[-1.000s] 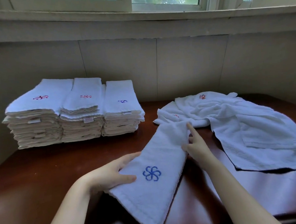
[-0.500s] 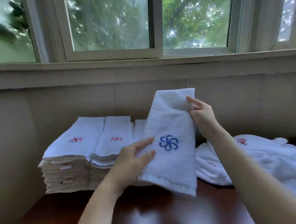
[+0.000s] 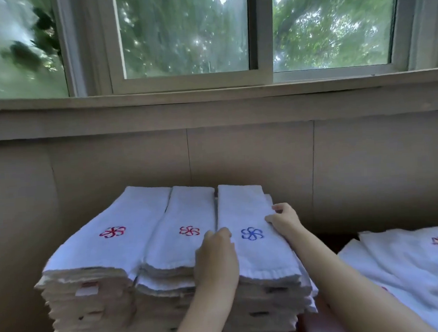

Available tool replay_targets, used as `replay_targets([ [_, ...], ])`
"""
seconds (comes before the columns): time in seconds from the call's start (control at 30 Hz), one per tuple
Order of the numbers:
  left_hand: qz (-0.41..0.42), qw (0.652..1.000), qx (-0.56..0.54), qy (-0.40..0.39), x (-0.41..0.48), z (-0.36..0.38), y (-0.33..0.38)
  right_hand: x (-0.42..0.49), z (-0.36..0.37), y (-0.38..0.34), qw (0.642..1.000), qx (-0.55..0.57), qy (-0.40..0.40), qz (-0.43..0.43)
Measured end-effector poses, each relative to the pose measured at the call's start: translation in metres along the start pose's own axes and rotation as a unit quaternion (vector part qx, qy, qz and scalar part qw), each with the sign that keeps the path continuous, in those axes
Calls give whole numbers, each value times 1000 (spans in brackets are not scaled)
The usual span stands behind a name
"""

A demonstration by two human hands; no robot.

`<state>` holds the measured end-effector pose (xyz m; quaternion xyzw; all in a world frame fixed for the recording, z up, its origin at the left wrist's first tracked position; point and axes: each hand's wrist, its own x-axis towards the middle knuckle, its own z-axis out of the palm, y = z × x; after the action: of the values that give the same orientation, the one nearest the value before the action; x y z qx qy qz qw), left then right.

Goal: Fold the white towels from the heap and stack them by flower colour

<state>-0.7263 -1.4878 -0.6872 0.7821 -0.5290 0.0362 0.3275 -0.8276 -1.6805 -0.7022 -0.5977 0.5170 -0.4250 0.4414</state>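
A folded white towel with a blue flower [image 3: 243, 211] lies on top of the right-hand stack [image 3: 270, 302] of folded towels. My left hand [image 3: 217, 251] grips its left edge, fingers curled down into the gap beside the middle stack. My right hand [image 3: 284, 218] pinches its right edge, thumb on top. The middle stack [image 3: 187, 213] and the left stack [image 3: 129, 216] each show a red flower on top. The heap of unfolded white towels [image 3: 408, 260] lies at the right, with a red flower showing.
The three stacks stand side by side on a dark wooden table [image 3: 322, 323], close to the beige wall [image 3: 237, 154] under a window sill [image 3: 209, 95]. The heap runs out of view at the right edge.
Both hands lifted the folded blue-flower towel off the table, carried it left and set it down on the right-hand stack. My view has risen and turned toward the stacks.
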Motion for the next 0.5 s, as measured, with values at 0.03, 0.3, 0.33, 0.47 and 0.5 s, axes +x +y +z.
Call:
replay_targets([
  [0.03,10,1000,-1,8,0,-1,3,-1,-1,0,999,5,35,-12],
  [0.3,7,991,122,-50,0,-3,6,5,6,-13,998,-21,-64,8],
  [0.33,12,988,147,-53,0,-3,6,7,8,-17,996,-25,-88,-1],
  [0.47,48,971,228,-61,6,0,13,19,22,-18,990,-69,-113,-50],
  [0.5,54,967,243,-61,9,1,13,22,25,-16,990,-68,-109,-60],
])
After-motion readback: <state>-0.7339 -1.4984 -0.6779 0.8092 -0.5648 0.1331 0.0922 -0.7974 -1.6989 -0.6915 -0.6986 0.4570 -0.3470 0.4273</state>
